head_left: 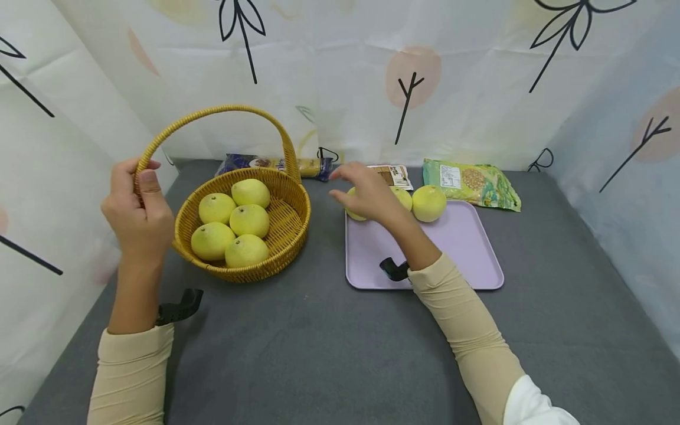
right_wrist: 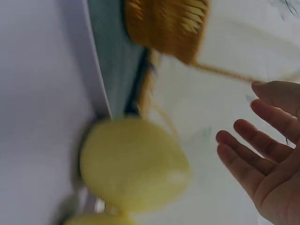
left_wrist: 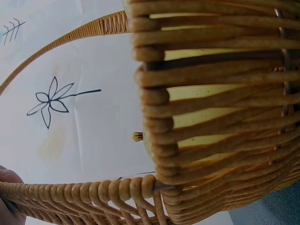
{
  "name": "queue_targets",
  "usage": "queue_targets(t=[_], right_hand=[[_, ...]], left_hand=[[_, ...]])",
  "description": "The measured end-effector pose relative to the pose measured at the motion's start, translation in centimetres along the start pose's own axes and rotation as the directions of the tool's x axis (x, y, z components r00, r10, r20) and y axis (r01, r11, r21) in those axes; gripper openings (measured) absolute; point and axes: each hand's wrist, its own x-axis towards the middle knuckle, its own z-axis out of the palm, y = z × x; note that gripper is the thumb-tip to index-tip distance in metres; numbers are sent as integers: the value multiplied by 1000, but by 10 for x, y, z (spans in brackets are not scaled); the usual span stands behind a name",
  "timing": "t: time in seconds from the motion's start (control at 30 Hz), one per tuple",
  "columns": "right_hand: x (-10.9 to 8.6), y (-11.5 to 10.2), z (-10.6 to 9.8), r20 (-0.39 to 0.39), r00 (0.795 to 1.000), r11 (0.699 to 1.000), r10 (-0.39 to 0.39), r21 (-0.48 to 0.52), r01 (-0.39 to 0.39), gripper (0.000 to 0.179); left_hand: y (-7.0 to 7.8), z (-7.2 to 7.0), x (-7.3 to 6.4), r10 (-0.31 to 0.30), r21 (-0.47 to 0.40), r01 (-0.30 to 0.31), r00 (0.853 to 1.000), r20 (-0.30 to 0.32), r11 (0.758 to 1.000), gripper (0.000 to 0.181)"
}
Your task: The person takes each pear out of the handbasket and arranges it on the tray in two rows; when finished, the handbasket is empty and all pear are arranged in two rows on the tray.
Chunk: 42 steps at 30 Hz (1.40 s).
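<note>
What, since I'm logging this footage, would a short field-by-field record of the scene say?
Left hand: grips the basket handle
Right hand: holds nothing, near the tray fruits
Basket: wicker, five yellow-green fruits visible
Tray: lilac, three fruits visible, one partly hidden by the right hand
Packets: three, toward the back
Table: dark gray

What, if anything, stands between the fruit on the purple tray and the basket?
Nothing visible except the right hand, which hovers near the fruit; only tabletop lies between the tray and the basket.
</note>
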Motion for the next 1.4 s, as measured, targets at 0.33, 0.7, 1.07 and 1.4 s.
queue_targets(t=[0.33,0.7,1.07,1.4], right_hand=[[41,-39,66,72,974,972,-214,-83,219,27],[57,-69,97,210,926,948,-314,13,318,44],[59,-78,112,157,943,953,-294,-34,302,40],[58,-77,119,120,951,954,-284,-65,293,36]], left_hand=[[-1,0,-1,-2,-4,2,1000,0,1000,27],[1,1,0,0,-4,1,1000,8,1000,27],[-1,0,0,-3,2,2,1000,10,1000,27],[-2,-1,0,-6,-7,6,1000,11,1000,26]])
